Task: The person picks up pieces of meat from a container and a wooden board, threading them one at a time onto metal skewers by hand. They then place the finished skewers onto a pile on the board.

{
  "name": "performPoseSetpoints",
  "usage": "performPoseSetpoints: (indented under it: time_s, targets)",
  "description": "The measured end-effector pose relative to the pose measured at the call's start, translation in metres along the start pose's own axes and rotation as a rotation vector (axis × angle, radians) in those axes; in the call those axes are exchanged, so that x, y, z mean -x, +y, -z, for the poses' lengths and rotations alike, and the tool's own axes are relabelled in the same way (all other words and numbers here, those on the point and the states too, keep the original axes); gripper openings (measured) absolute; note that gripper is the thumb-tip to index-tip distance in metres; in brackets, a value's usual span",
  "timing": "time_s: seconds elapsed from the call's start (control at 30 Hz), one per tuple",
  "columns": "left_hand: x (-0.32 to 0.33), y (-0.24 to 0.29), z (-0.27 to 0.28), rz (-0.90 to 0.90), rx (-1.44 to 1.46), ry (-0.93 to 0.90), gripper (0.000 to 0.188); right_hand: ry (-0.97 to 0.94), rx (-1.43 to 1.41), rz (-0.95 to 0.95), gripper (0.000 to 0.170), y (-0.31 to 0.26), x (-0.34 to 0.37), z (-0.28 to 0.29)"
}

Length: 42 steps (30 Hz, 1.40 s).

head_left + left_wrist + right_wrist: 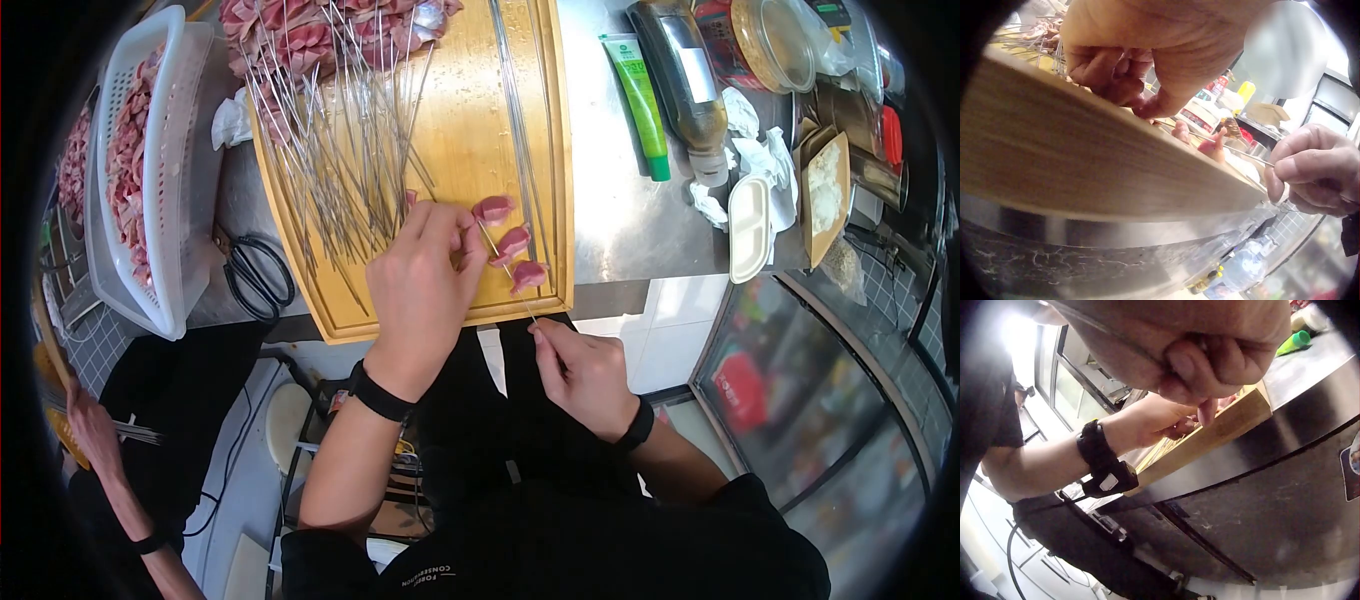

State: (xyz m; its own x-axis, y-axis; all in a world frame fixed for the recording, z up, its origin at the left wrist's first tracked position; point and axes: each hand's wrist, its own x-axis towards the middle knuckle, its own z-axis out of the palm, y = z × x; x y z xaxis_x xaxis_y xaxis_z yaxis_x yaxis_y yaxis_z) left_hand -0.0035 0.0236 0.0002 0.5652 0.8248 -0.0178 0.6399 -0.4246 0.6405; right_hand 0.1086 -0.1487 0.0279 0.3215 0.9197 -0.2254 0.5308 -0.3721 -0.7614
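Observation:
A thin metal skewer (496, 244) slants over the front of the wooden cutting board (460, 120), with several pink pieces of raw meat (513, 243) threaded along it. My right hand (585, 375) pinches its near end between thumb and fingers, just off the board's front edge. At the far end my left hand (425, 280) has its fingers curled together, pinching a small piece of meat mostly hidden by them. The left wrist view shows the skewer running from the right hand (1316, 169) to the left fingertips, close over the board's edge.
Loose metal skewers (340, 170) lie spread left of my hands, below a meat pile (300, 40). A white basket (160, 120) of meat and black-handled scissors (255, 280) are left. A green tube (637, 105) and a bottle (685, 90) lie right. Another person's hand (92, 430) shows far left.

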Motion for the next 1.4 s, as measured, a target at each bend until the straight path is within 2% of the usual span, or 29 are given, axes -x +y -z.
performPoseSetpoints:
  time_s: [0.3, 0.5, 0.6, 0.67, 0.97, 1.3, 1.4]
  targets:
    - [-0.001, -0.001, -0.001, -0.009, -0.027, 0.016, 0.013, -0.055, 0.067, 0.071, 0.012, 0.004, -0.011, 0.003]
    - [-0.001, 0.003, 0.007, 0.008, -0.036, -0.029, 0.014, -0.047, 0.105, 0.104, 0.008, 0.003, -0.017, 0.016]
    - [-0.002, 0.008, 0.011, 0.068, -0.011, -0.011, 0.012, -0.063, 0.103, 0.089, 0.009, 0.003, -0.019, 0.018]
    - [-0.004, 0.012, 0.013, 0.040, 0.041, 0.051, 0.015, -0.062, 0.094, 0.090, 0.009, 0.003, -0.018, 0.016]
    - [-0.005, 0.001, 0.003, -0.075, 0.051, 0.039, 0.016, -0.025, 0.107, 0.100, 0.008, 0.003, -0.016, 0.010]
    - [-0.009, 0.000, 0.005, -0.049, 0.094, -0.018, 0.018, -0.050, 0.141, 0.101, 0.010, 0.000, -0.034, 0.006]
    - [-0.006, 0.001, 0.007, -0.038, 0.122, -0.049, 0.017, 0.001, 0.157, 0.101, 0.010, 0.000, -0.044, 0.001]
